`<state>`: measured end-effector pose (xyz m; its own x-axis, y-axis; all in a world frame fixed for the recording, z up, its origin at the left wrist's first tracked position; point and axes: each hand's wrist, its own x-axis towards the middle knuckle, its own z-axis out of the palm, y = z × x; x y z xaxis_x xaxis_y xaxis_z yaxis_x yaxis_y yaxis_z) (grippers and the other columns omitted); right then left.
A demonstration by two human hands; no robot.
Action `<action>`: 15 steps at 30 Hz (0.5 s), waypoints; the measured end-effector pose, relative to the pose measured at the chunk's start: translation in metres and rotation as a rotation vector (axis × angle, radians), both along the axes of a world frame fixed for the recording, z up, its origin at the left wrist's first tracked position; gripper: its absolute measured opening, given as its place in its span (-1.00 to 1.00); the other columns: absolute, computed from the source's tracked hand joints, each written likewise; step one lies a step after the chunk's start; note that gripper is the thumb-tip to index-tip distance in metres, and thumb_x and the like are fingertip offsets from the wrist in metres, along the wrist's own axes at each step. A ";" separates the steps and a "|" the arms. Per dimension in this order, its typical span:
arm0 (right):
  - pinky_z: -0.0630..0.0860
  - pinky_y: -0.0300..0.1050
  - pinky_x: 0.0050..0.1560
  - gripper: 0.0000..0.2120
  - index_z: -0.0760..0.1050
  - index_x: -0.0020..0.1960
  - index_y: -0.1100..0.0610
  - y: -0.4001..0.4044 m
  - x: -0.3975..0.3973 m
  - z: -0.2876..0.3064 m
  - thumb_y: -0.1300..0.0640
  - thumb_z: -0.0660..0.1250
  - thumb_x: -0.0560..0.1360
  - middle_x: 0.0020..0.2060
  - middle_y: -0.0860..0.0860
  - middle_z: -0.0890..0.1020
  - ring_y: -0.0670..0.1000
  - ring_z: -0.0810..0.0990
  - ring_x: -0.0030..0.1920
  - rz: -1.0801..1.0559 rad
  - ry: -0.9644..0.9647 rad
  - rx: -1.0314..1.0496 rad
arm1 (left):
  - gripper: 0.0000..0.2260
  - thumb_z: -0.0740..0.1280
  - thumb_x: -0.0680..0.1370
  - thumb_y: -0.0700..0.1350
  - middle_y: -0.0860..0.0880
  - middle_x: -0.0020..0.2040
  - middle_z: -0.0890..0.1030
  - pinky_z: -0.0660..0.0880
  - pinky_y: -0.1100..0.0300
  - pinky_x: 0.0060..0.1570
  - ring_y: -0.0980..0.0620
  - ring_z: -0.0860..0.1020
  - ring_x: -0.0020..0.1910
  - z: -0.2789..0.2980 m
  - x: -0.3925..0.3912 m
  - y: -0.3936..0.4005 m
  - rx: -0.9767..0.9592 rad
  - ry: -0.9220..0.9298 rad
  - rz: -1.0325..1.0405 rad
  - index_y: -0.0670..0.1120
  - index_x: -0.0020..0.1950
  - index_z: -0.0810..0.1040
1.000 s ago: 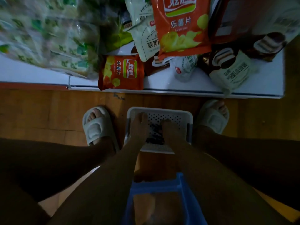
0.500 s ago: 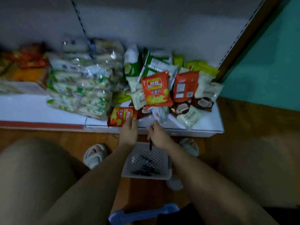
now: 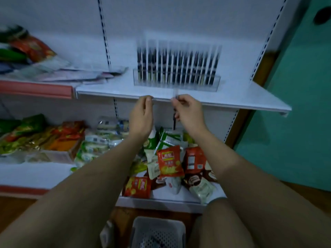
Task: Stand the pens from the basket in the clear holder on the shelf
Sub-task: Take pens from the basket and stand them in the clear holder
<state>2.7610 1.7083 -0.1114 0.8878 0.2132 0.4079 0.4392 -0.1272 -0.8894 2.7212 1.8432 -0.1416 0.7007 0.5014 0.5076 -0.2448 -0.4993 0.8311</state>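
In front of me the upper white shelf (image 3: 241, 97) carries the clear holder (image 3: 176, 83), a long tray already packed with upright dark pens (image 3: 179, 66), blurred here. To its left flat packets (image 3: 75, 74) lie spread across the board. The bottom shelf (image 3: 32, 173) is heaped with snack bags (image 3: 170, 161). On the wooden floor (image 3: 14, 204) below me sits the white perforated basket (image 3: 158, 231).

Both hands have risen from the white perforated basket (image 3: 157, 231) to mid-frame; the right hand (image 3: 188, 110) now holds a dark pen (image 3: 174, 120) upright.
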 end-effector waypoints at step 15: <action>0.61 0.12 0.00 -0.91 0.40 0.10 0.15 -0.012 0.110 0.124 0.26 0.17 0.63 -0.09 0.00 0.54 0.06 0.57 -0.03 -0.221 -0.283 0.071 | -0.27 0.44 0.48 0.10 -0.14 0.47 0.26 0.30 -0.03 0.40 -0.14 0.31 0.41 0.085 0.081 0.050 0.112 0.201 0.203 -0.11 0.51 0.19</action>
<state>2.8709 1.6965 0.0122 0.7593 -0.0085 0.6507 0.6378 -0.1889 -0.7467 2.8018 1.8936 -0.0565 0.6837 0.5905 0.4288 0.0335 -0.6124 0.7899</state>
